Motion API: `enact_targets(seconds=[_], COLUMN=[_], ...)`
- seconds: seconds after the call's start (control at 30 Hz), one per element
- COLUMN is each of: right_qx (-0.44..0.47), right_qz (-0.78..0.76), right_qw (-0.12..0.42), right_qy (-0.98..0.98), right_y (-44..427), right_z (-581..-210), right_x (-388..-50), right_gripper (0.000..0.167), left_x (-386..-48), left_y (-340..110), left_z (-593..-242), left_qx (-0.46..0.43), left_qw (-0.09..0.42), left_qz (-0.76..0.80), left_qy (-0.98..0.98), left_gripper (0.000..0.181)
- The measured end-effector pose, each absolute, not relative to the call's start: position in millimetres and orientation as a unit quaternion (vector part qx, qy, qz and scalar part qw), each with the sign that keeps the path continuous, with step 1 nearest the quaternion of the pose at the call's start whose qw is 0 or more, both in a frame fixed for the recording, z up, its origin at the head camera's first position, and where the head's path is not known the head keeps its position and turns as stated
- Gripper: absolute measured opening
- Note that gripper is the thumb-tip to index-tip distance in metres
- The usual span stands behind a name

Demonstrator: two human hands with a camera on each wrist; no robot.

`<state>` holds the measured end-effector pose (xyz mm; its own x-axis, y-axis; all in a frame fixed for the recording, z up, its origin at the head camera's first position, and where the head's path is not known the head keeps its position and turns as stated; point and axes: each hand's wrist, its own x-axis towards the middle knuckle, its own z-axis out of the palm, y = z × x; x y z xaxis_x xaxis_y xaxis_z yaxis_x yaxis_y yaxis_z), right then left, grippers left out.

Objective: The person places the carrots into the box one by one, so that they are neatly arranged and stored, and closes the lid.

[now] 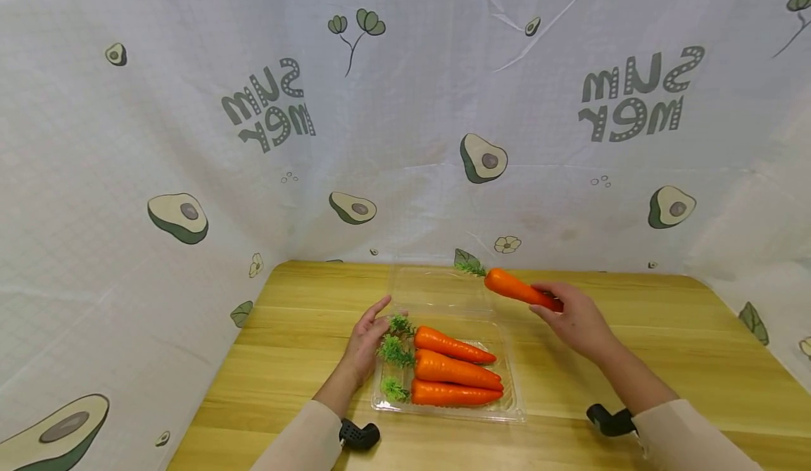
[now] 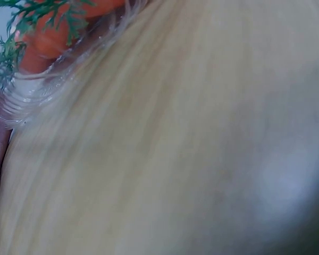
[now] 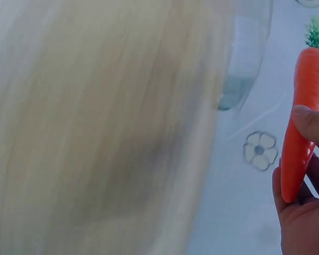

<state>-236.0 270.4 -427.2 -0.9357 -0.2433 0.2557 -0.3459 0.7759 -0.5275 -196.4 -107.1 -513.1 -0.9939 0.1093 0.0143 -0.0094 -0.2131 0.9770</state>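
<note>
My right hand (image 1: 579, 319) grips an orange carrot (image 1: 512, 287) by its narrow end, thumb on one side and fingers on the other. The carrot is raised above the table, its green top pointing left. In the right wrist view the same carrot (image 3: 307, 101) stands nearly upright in the hand. Three more carrots (image 1: 453, 367) lie side by side in a clear plastic box (image 1: 516, 404), green tops to the left. My left hand (image 1: 364, 344) rests against the box's left side, fingers fairly straight; the carrot tops partly cover it. In the left wrist view its fingers touch the box wall (image 2: 29, 101).
The box's clear lid (image 1: 440, 289) lies folded back behind it, near the rear edge of the wooden table (image 1: 272, 358). A white cloth printed with avocados (image 1: 405, 105) hangs behind the table and along both sides. Black wrist mounts (image 1: 360, 434) stick out from both wrists.
</note>
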Motion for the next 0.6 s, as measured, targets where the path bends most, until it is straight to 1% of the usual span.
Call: enact_targets(seconds=[0.2,0.6], right_qx=[0.207,0.281], right_qz=[0.291,0.286], right_qw=[0.115,0.124], right_qy=[-0.927,-0.908], right_y=[252.3,224.3], right_z=[-418.2,-412.9], right_x=[-224.8,-205.3], right_gripper=[0.039,0.038], left_x=[-196.3,-195.1], left_y=[-107.0,-107.3], left_z=[-513.7,-512.0], left_qx=[0.044,0.031], left_qw=[0.034,0.030], left_qz=[0.784,0.778], left_qy=[0.619,0.626], left_gripper=[0.058,0.057])
